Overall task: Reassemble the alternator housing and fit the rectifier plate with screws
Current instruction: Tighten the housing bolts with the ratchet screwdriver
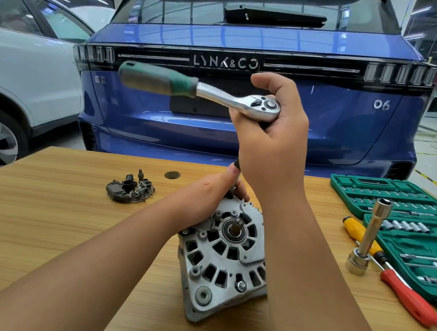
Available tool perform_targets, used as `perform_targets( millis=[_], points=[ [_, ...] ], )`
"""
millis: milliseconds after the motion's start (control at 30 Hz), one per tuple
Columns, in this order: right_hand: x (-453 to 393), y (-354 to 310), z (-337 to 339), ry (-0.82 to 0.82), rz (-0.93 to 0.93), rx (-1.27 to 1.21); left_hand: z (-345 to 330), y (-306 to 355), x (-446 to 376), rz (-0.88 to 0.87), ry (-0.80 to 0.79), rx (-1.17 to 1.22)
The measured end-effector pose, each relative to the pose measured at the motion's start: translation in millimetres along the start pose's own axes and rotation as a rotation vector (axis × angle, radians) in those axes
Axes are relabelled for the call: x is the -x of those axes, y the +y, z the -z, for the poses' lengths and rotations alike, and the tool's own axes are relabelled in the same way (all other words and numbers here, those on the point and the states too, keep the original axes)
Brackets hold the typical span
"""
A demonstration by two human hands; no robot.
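Beyond the tabletop I see a blue car and a white car. At my right lie a red-handled screwdriver and a yellow-handled screwdriver.

Two bare forearms reach in from the lower frame, left hand and right hand; no sleeves, gloves, rings or watch visible.

The right hand was raised, its fingers curled round the head of a chrome ratchet with a green-and-grey handle; the left hand sat lower, fingertips pinching the dark extension bar beneath
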State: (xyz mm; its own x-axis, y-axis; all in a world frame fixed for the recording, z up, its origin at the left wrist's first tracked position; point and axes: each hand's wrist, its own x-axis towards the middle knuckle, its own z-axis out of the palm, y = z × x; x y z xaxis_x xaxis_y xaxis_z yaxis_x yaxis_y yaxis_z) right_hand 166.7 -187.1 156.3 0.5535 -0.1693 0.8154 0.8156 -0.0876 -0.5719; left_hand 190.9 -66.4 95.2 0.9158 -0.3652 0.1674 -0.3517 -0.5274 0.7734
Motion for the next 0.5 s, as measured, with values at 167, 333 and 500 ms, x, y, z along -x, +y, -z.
perform_targets(
  millis=[167, 333, 500],
  points=[
    [6, -3, -11, 0.050, -0.012, -0.012, 1, 4, 3, -0.021, -0.041, 0.003],
    [3, -4, -9, 0.072, -0.067, -0.005, 1, -1, 0, -0.072, -0.024, -0.071],
    [4, -11, -4, -0.077, -0.168, -0.077, 0, -1, 0, -0.063, -0.018, -0.115]
  ],
)
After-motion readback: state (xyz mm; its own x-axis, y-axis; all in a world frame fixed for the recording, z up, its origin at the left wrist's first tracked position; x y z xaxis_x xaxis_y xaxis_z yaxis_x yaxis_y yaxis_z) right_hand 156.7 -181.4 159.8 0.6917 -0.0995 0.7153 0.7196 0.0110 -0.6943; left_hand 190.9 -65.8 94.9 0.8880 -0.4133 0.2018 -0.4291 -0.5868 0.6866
